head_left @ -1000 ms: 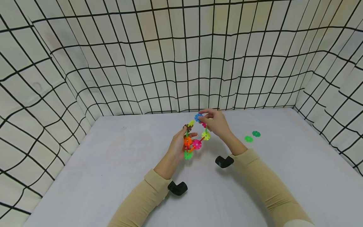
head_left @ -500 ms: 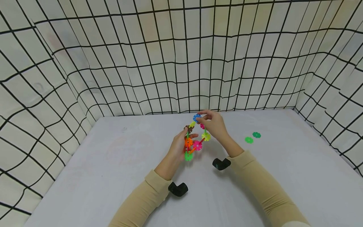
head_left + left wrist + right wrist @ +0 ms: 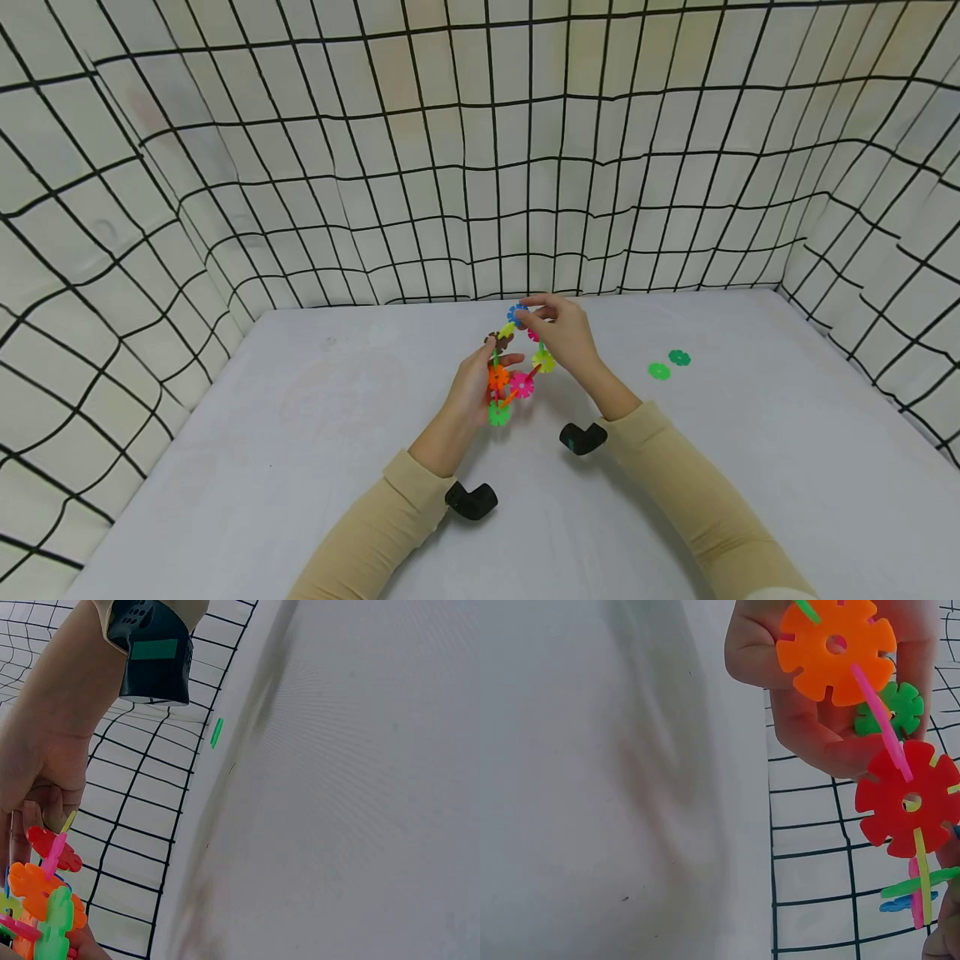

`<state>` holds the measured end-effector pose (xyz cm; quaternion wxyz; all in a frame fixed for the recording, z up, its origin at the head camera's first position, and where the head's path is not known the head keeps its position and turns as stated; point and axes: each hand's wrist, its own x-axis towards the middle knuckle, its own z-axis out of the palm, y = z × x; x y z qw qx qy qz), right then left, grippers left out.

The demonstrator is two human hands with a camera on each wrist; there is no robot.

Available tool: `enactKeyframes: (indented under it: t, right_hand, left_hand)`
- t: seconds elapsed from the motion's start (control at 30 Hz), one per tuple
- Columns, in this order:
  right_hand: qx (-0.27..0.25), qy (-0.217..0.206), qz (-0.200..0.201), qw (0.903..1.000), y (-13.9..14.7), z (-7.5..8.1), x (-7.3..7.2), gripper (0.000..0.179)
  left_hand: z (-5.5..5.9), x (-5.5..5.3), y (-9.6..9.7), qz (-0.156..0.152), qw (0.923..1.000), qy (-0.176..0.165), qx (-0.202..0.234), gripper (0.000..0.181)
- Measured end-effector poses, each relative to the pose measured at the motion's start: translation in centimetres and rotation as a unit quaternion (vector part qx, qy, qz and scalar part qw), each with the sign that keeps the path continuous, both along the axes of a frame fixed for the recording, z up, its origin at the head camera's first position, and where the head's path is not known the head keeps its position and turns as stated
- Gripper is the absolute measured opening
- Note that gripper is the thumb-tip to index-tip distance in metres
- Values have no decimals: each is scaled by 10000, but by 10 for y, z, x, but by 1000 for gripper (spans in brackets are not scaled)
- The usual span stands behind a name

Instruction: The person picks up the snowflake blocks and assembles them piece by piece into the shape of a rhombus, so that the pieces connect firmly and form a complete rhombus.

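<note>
A chain of flower-shaped interlocking discs (image 3: 522,384) in several colours is held above the table, bent almost into a ring. My left hand (image 3: 472,383) grips its left side, by the brown disc (image 3: 498,341) and the orange disc (image 3: 498,377). With thumb and fingers my right hand (image 3: 570,335) pinches the blue disc (image 3: 515,314) at the top, close against a yellow disc (image 3: 507,331); whether the two interlock cannot be told. The right wrist view shows a red disc (image 3: 904,799) joined to orange by a pink one. A green disc (image 3: 56,926) shows in the left wrist view.
Two loose discs, one light green (image 3: 659,371) and one darker green (image 3: 679,357), lie on the white table (image 3: 315,433) right of my hands. A black grid net (image 3: 480,183) over white walls surrounds the table's back and sides.
My right hand has moved slightly left and down, bringing the blue disc to the yellow one and narrowing the gap at the top. My left hand has barely moved.
</note>
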<state>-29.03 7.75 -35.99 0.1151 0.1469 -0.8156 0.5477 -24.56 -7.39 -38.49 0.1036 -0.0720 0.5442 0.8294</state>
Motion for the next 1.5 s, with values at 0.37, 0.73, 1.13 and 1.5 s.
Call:
enactKeyframes:
  t: [0.37,0.73,1.13,1.5]
  right_hand:
    - [166,-40,124,9998,1,1,3,26]
    - [80,-411,84,9991,4,1,4,25]
    - [-207,-531,219,9981,5,2,5,28]
    - [247,-321,372,9985,10,3,3,28]
  left_hand:
    - [1,-1,-3,68,9992,79,-389,47]
    - [5,1,-2,8,9964,78,-843,50]
    - [7,-2,-2,-94,9965,48,-824,50]
    - [5,-3,-4,-449,9976,30,-525,53]
